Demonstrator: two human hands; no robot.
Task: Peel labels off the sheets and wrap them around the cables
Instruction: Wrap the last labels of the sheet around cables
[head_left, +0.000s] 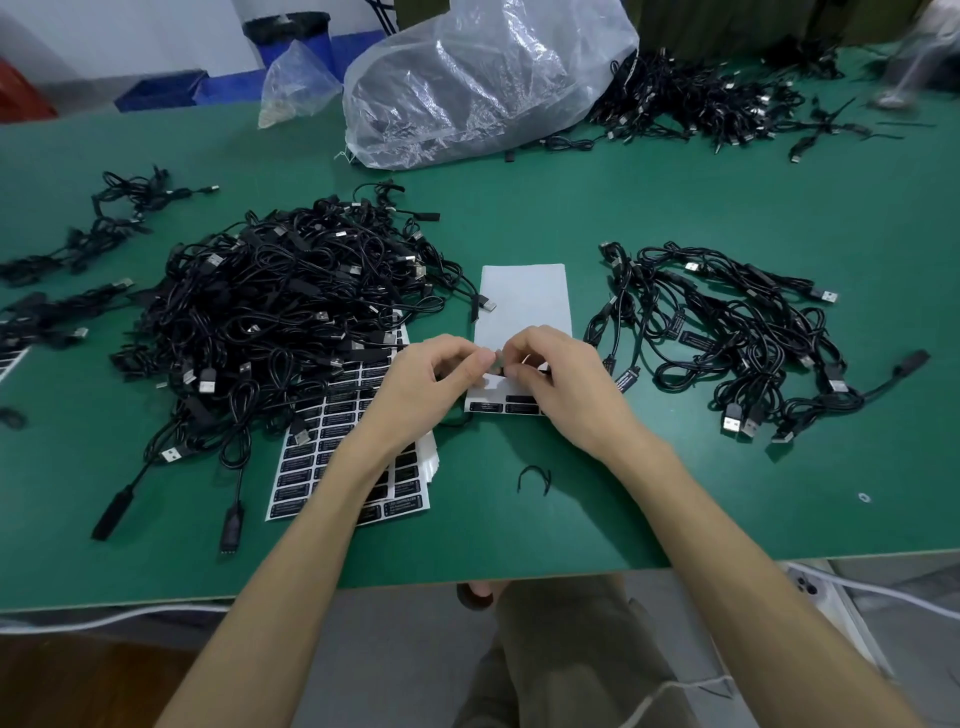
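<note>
My left hand (439, 371) and my right hand (558, 374) meet fingertip to fingertip over a mostly peeled white label sheet (524, 306) in the middle of the green table (623, 493). Between the fingertips both hands pinch a thin black cable (500, 370), and a small label seems folded around it. The sheet's last black labels (511, 406) show at its near edge. Under my left forearm lies a full sheet of black labels (332, 441). A big heap of black USB cables (280, 312) sits to the left, and a smaller pile of labelled cables (727, 338) to the right.
A crumpled clear plastic bag (478, 78) stands at the back centre, with more cables (701, 98) behind it on the right. Loose cables (104, 218) lie at the far left. A black twist tie (535, 478) lies near my right forearm. The table's front edge (519, 577) runs below.
</note>
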